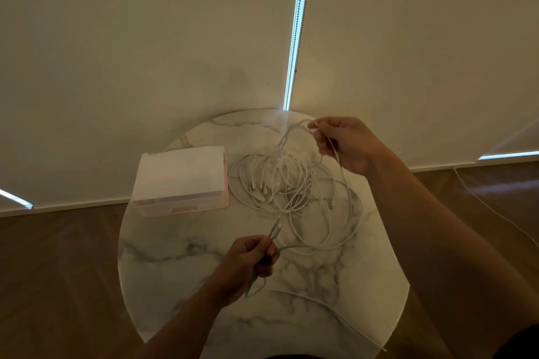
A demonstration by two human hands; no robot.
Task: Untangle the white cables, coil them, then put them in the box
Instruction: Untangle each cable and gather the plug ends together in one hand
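Untangling step. Right hand (347, 144) pinching a lifted loop at 1 o'clock; left hand (252, 261) gripping connector ends at 6. White cables (288, 183) lying knotted mid-table (box (180, 181) at 9). Next: drawing one strand free.

Bare marble table (163, 285) along the near left edge, open to a passing hand. Blocked at centre by the tangle of white cables (291, 183), strands strung up to the right hand (344, 144) and down to the left hand (250, 262). Closed off far left by the box (180, 178), just beside the tangle.
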